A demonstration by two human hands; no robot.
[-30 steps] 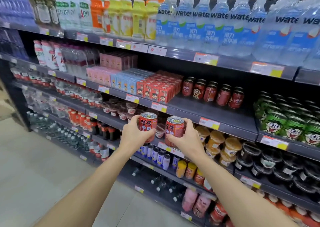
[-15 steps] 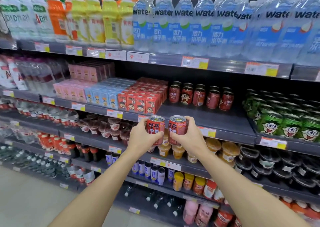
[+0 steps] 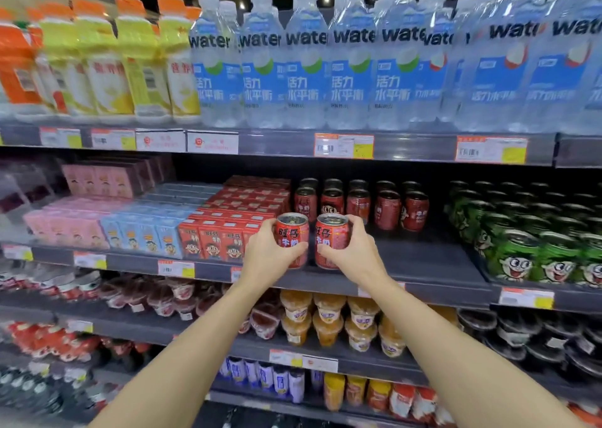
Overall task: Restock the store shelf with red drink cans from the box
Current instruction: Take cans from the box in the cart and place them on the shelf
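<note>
**A:** What is closest to the camera?

**B:** Two bare forearms reach up from the bottom edge. The left hand (image 3: 270, 258) curls its fingers round a red can (image 3: 292, 239), gripping its lower half. The right hand (image 3: 353, 253) grips a second red can (image 3: 331, 240) the same way. Both cans stand upright, side by side and a little apart, silver tops showing.

**A:** Where are the cans in relation to the shelf?

**B:** They are at the front edge of the grey middle shelf (image 3: 423, 264). I cannot tell whether their bases touch it, since the hands cover them.

**A:** What sits behind them?

**B:** Towards the back edge of that shelf stands a row of matching red cans (image 3: 358, 204), with bare shelf between them and the two held cans. Just left of the hands are red cartons (image 3: 215, 241), then blue and pink cartons further left. At the right end stand green cans (image 3: 521, 255) with cartoon faces.

**A:** And beyond that?

**B:** The shelf above carries clear water bottles (image 3: 325, 69) with blue labels, and yellow and orange bottles to the left. Below the hands, a lower shelf holds orange jelly cups (image 3: 329, 320).
</note>
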